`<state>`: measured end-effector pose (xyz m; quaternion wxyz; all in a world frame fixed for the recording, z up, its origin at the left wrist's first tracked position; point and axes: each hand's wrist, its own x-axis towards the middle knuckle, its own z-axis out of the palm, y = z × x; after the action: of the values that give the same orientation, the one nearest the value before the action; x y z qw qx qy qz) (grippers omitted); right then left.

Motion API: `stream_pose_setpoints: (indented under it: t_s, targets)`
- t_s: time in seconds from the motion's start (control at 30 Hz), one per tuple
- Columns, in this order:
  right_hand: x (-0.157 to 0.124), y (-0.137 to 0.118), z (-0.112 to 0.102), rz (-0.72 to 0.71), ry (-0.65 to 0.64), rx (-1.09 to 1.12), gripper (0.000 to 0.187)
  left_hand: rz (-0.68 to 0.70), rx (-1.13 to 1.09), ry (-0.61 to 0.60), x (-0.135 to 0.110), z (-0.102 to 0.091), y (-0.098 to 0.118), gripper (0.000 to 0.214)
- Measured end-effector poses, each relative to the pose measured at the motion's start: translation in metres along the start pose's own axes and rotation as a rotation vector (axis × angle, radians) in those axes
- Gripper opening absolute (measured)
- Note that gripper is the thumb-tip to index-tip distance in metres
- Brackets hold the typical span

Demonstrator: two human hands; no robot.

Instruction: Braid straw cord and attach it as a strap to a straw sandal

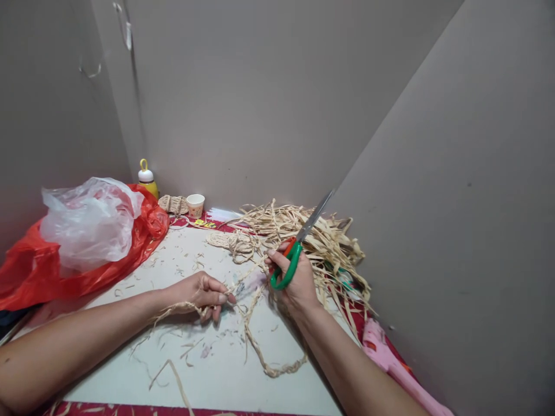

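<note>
My left hand pinches a twisted straw cord over the white board. One frayed end of the cord lies back across my left wrist, and a loop of it hangs down between my hands onto the board. In my right hand is a pair of scissors with green and red handles, blades angled up and away, looking closed. The thumb and fingertips of that hand also seem to hold a part of the cord. Just behind my right hand lies a big heap of dry straw strips.
At left, a clear plastic bag sits on a red bag. Along the back are a yellow bottle, a paper cup and wound straw bundles. A pink glue gun lies at right. Grey walls enclose the table.
</note>
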<state>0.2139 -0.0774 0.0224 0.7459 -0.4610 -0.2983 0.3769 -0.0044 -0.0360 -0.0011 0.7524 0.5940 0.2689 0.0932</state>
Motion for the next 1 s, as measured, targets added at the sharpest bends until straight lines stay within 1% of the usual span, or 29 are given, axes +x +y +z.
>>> stream_pose_setpoints:
  t_s: [0.1,0.23,0.33,0.43,0.53,0.7,0.87,1.0]
  targets:
    - [0.002,0.000,-0.001,0.008,-0.009,-0.011,0.040,0.016,-0.017,0.038,0.001,0.002,-0.001,0.035]
    - [0.002,0.001,-0.004,0.030,0.004,-0.046,0.042,0.084,-0.082,0.081,0.002,0.005,0.005,0.042]
    - [0.001,0.004,-0.005,0.050,0.022,-0.103,0.045,0.129,-0.139,0.107,0.004,0.003,0.008,0.044]
    - [0.002,0.008,-0.008,0.051,0.029,-0.186,0.046,0.165,-0.212,0.184,0.006,-0.001,0.009,0.045]
    - [0.000,0.014,-0.011,0.018,0.011,-0.284,0.042,0.202,-0.277,0.271,0.007,-0.004,0.009,0.047]
    - [-0.007,0.019,-0.012,-0.051,-0.080,-0.502,0.036,0.287,-0.295,0.415,0.010,-0.012,0.010,0.047]
    - [-0.011,0.023,-0.010,-0.105,-0.199,-0.678,0.032,0.391,-0.314,0.595,0.011,-0.025,0.015,0.037]
    - [-0.010,0.031,-0.015,-0.141,-0.308,-0.868,0.032,0.447,-0.268,0.722,0.008,-0.034,0.023,0.029]
